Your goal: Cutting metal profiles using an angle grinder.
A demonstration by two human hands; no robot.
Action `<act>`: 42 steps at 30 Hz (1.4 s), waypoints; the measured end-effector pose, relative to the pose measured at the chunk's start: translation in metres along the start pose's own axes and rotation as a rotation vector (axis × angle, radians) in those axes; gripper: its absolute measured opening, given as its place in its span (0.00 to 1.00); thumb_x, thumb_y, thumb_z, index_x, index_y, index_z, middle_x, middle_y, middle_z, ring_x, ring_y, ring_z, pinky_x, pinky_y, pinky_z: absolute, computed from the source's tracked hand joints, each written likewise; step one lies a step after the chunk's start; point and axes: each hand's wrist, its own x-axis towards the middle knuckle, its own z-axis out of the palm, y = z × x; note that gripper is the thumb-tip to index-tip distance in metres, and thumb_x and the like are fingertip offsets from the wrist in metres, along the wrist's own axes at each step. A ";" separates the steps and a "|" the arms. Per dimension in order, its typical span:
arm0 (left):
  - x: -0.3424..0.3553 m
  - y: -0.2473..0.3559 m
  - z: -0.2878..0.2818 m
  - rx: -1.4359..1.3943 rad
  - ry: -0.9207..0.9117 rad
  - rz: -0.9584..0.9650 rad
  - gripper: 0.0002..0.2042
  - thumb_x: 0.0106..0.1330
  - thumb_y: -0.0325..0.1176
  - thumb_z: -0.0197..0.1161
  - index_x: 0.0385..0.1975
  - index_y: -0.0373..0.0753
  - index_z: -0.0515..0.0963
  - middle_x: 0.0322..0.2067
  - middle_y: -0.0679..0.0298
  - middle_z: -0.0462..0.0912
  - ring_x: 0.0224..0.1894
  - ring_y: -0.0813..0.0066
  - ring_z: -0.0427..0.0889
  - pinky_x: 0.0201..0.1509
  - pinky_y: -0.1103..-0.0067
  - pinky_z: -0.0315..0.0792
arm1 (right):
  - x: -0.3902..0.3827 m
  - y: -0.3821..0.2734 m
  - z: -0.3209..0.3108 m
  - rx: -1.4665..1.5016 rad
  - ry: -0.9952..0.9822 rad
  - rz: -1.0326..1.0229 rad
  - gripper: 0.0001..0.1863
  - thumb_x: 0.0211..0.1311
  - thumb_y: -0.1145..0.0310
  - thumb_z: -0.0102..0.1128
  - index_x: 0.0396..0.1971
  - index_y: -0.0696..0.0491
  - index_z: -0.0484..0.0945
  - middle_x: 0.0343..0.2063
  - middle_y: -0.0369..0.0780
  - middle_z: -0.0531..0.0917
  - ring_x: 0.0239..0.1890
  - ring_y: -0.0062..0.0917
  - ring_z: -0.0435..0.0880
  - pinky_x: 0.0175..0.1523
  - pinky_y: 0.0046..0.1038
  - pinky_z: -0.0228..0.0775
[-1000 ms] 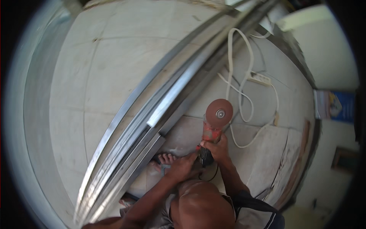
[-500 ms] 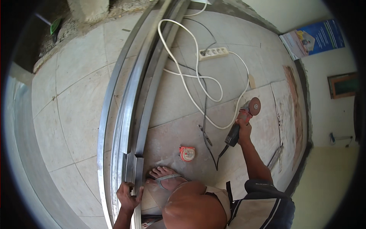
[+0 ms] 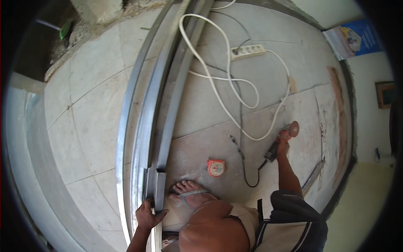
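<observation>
Long bundled metal profiles (image 3: 154, 105) run lengthwise to my left, with my left hand (image 3: 149, 215) closed on the near end of a short channel piece. At the right, my right hand (image 3: 283, 146) grips a red-and-black angle grinder (image 3: 273, 151) with a reddish disc (image 3: 294, 129), low over or on the tiles; I cannot tell if it rests there. A red tape measure (image 3: 216, 168) lies between them, beside my sandalled foot (image 3: 193, 195).
A white power strip (image 3: 247, 50) with looped white and dark cables lies on the tiled floor (image 3: 88, 126). Rough concrete (image 3: 92, 10) borders the far left; a blue printed board (image 3: 352, 38) is at the right wall, near a small wooden-framed panel (image 3: 384, 94).
My left hand has left the grinder for the metal profiles. My right hand has carried the grinder rightward and down. The view has turned, revealing the tape measure.
</observation>
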 end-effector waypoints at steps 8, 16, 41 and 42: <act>0.009 0.023 -0.010 0.080 0.005 -0.121 0.34 0.49 0.59 0.80 0.44 0.37 0.75 0.33 0.56 0.82 0.34 0.54 0.87 0.37 0.65 0.82 | 0.015 0.004 -0.001 -0.002 -0.144 -0.084 0.33 0.54 0.44 0.74 0.48 0.59 0.88 0.40 0.41 0.88 0.43 0.29 0.84 0.54 0.33 0.74; -0.001 0.010 -0.002 0.038 0.095 -0.008 0.37 0.52 0.60 0.78 0.48 0.34 0.73 0.36 0.55 0.82 0.36 0.56 0.88 0.37 0.66 0.83 | -0.026 -0.017 -0.008 -0.077 -0.151 -0.082 0.46 0.54 0.40 0.75 0.59 0.66 0.79 0.51 0.43 0.85 0.48 0.32 0.84 0.57 0.35 0.75; -0.311 -0.035 -0.113 -0.010 0.219 -1.261 0.14 0.69 0.43 0.66 0.45 0.39 0.79 0.36 0.57 0.88 0.39 0.53 0.87 0.44 0.61 0.79 | -0.571 -0.083 0.141 -0.406 -1.917 -2.585 0.30 0.57 0.53 0.72 0.57 0.51 0.76 0.44 0.40 0.77 0.47 0.36 0.76 0.50 0.39 0.69; -0.342 -0.010 -0.109 -0.015 0.210 -1.345 0.14 0.70 0.42 0.66 0.45 0.39 0.79 0.36 0.56 0.88 0.39 0.53 0.88 0.45 0.61 0.79 | -0.571 -0.065 0.141 -0.354 -1.986 -2.620 0.30 0.57 0.53 0.72 0.57 0.51 0.76 0.44 0.40 0.77 0.47 0.36 0.76 0.50 0.39 0.69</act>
